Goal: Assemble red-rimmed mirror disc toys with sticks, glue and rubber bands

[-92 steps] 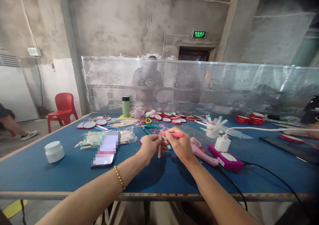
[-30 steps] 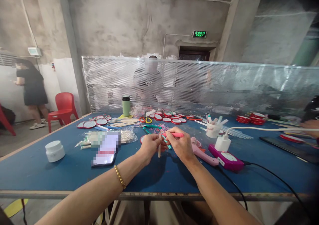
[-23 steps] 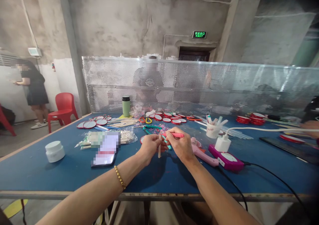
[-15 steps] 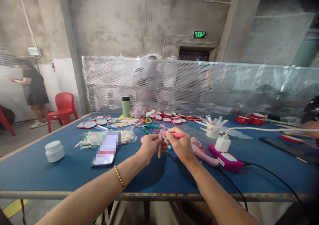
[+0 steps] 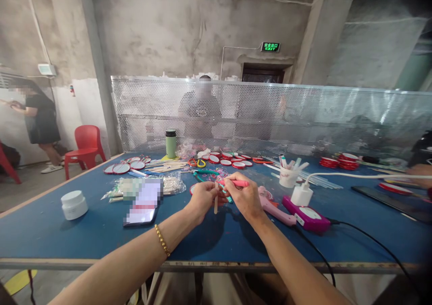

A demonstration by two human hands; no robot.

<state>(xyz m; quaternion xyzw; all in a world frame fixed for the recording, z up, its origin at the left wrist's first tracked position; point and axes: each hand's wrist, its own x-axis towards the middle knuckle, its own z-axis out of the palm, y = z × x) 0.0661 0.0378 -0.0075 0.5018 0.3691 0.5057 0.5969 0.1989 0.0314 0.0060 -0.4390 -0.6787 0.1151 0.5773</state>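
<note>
Over the middle of the table, my left hand pinches a flat light wooden stick that points down toward me. My right hand grips a pink-red pen-like tool, its left end close to the top of the stick. I cannot tell whether the two touch. Partly hidden behind my hands lie teal-handled pliers and small pink and red bits. A pink tool with a cord rests right of my right hand.
On the left stand a white jar, a phone and bagged sticks. Red-rimmed discs lie at the back, near a green bottle. A cup of pens and a purple box with cables occupy the right.
My hands, the stick and the pen-like tool hold almost the same position. In the background at far left, a standing person has shifted slightly to the left.
</note>
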